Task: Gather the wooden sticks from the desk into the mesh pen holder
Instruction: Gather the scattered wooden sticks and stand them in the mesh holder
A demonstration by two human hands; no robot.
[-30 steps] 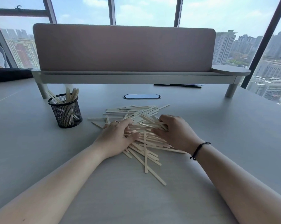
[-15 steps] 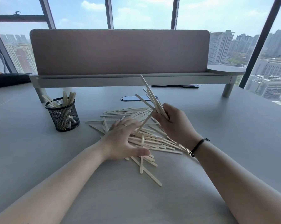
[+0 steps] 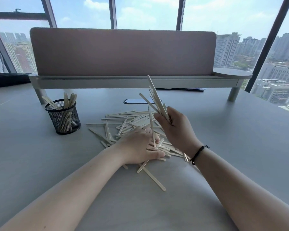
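Note:
Pale wooden sticks [image 3: 123,121] lie in a loose pile in the middle of the grey desk [image 3: 223,139]. A black mesh pen holder [image 3: 63,117] stands to the left of the pile, with several sticks upright in it. My right hand [image 3: 175,129] is raised above the pile, shut on a bundle of sticks [image 3: 157,99] that points up and to the left. My left hand [image 3: 140,145] lies palm down on the near side of the pile with its fingers spread; one stick leans up against them.
A pink divider panel on a grey raised shelf [image 3: 123,80] runs across the back of the desk. An oval cable port [image 3: 137,101] sits behind the pile. A black object [image 3: 7,80] lies at far left, windows behind.
My right hand has lifted a bundle of sticks off the pile and raised it higher. My left hand has stayed flat on the pile, shifting slightly toward the middle.

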